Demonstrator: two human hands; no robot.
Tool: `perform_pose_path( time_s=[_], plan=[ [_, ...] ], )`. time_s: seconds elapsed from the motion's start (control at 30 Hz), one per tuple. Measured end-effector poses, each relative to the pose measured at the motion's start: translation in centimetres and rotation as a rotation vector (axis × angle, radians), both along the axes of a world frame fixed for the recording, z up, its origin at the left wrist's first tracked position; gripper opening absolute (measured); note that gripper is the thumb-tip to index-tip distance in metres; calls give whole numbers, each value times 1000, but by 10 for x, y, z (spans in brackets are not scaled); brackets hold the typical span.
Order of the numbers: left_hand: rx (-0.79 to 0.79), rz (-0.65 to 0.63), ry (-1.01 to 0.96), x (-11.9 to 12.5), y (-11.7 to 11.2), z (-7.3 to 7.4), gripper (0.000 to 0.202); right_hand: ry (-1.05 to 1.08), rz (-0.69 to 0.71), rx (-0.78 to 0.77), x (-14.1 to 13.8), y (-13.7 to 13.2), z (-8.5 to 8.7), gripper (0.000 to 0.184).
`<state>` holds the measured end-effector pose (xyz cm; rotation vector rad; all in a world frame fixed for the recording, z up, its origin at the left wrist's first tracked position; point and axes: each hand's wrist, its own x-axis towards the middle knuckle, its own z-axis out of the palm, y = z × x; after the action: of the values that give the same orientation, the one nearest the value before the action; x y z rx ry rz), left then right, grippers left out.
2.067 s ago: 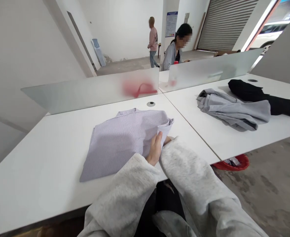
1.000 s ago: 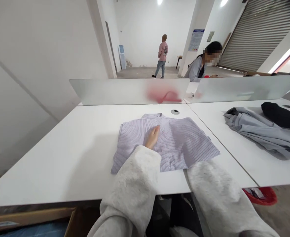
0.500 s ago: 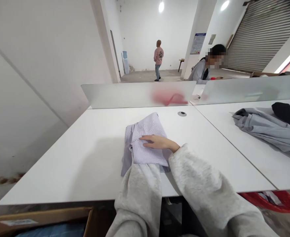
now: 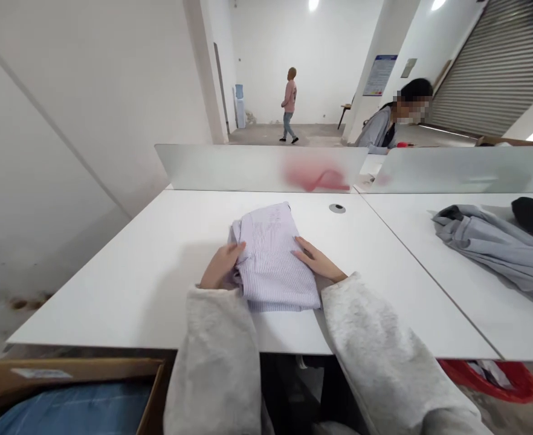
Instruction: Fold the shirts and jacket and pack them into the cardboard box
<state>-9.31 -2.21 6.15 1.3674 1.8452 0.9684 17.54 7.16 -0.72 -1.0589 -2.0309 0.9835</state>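
Note:
A folded shirt point(image 4: 275, 260), white-lilac with thin dark stripes, lies flat on the white table in front of me. My left hand point(image 4: 223, 263) is at its left edge, the thumb side over the cloth and the other fingers partly hidden, gripping that edge. On the opposite side, my right hand point(image 4: 316, 260) rests with outstretched fingers against the shirt's right edge. Both arms wear loose light grey sleeves.
A frosted divider point(image 4: 257, 169) runs along the back of the table point(image 4: 125, 266). Grey clothing point(image 4: 497, 241) lies to the right. Below are a cardboard box point(image 4: 89, 365) holding blue cloth and a red-rimmed bin point(image 4: 520, 386). Two people are beyond the divider.
My left hand has come out from under the shirt's fold to its left edge. The right hand has slid from the top to the right edge. The fold now lies flatter and squarer.

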Motion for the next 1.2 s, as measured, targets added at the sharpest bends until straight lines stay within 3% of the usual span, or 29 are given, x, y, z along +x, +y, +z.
perform_pose_path(
  time_s=[0.13,0.23,0.37,0.5,0.6,0.77,0.93,1.1,1.2],
  plan=[
    [-134,-112,40,-9,-53,-20,44,78,4,7,-8,-5,-2,68],
    [-130,-65,183,6,-71,-34,43,130,-61,-49,-11,-12,-4,72],
    [-80,68,266,20,-68,-48,36,62,-11,17,4,-42,-5,71],
    [-49,100,178,15,-67,-55,27,-133,187,196,28,-91,-10,77],
    [-14,95,77,7,-71,-57,33,-211,171,306,35,-117,-17,76],
    [51,128,1,-8,-69,-58,39,-202,-18,318,15,-125,-23,70],
    [50,200,42,-13,-63,-63,32,-67,-134,282,-10,-130,-17,58],
    [32,130,-21,2,-78,-68,47,-91,-198,482,16,-135,-16,48],
    [-10,121,-7,9,-94,-64,60,-179,-97,627,37,-140,-23,50]
  ],
)
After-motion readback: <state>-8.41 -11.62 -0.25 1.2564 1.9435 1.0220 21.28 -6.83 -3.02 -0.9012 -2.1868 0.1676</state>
